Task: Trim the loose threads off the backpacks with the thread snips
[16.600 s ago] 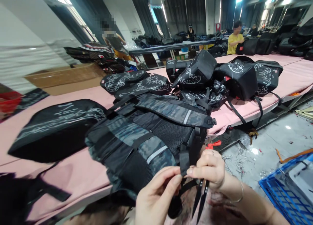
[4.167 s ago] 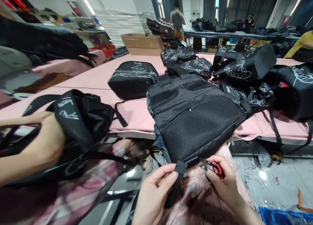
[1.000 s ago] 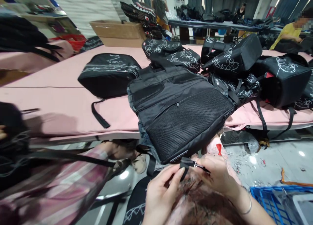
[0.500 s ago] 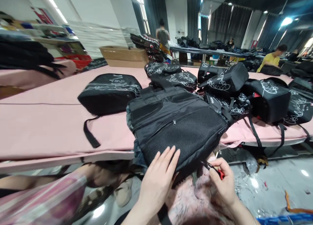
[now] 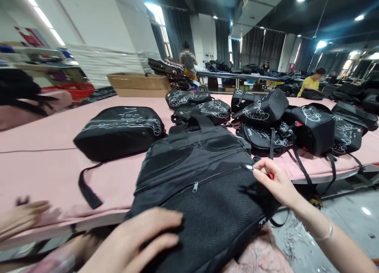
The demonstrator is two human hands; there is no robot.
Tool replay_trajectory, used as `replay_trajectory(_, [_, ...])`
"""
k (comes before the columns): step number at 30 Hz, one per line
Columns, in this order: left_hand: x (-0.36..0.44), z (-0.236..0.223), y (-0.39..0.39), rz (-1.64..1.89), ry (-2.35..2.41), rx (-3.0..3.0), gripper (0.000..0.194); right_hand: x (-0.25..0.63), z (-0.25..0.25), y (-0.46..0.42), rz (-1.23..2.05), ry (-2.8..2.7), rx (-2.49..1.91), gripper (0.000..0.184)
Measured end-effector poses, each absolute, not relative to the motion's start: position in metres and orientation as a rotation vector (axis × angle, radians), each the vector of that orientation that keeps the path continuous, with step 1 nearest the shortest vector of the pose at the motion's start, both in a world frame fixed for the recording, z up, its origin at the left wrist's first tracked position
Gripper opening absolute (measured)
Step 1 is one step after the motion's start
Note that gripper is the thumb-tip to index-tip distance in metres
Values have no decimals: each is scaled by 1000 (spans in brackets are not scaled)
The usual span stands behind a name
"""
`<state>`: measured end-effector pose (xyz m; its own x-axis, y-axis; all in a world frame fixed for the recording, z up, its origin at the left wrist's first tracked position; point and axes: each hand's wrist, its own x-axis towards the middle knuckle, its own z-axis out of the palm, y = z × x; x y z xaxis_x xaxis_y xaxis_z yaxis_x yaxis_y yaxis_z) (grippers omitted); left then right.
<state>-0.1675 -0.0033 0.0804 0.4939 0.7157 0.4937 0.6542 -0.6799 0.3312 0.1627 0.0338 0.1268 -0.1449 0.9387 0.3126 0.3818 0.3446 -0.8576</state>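
A black backpack (image 5: 204, 209) lies back side up in front of me, partly over the table edge, showing its mesh panel, a zip pull (image 5: 195, 187) and padded patches. My left hand (image 5: 142, 233), a little blurred, rests on its lower left side with fingers apart, holding nothing. My right hand (image 5: 275, 180) is closed around small red-handled snips (image 5: 249, 167) above the bag's right side. Only the pale tip and a bit of red show; the fingers hide the rest.
Left of the bag, another black backpack (image 5: 118, 136) lies on the pink table (image 5: 44, 166), its strap hanging forward. Several patterned black backpacks (image 5: 314, 125) are piled at the right. A cardboard box (image 5: 139, 84) stands behind. Another person's hand (image 5: 23, 219) reaches in at the left edge.
My right hand has moved up with the snips, from the bag's lower edge to its right side. My left hand has shifted left and down. Another person's hand has appeared at the left.
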Motion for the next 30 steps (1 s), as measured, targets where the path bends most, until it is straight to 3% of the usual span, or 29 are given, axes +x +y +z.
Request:
replay_trajectory(4, [-123,99,77,1084,1521,2443,36,128,138,75,748,-1651,-1225,29])
replay_trajectory(8, [-89,95,117,713,1614,2537,25,94,124,104,711,-1578,-1389,27])
replay_trajectory(11, [-86,89,123,588,1686,2552,15,83,102,110,728,-1551,-1468,24])
replay_trajectory(17, [-88,82,126,674,1769,2387,22,88,71,102,682,-1616,-1489,22])
replay_trajectory(30, [-88,66,119,958,1757,2052,25,87,65,78,397,-1965,-1445,18])
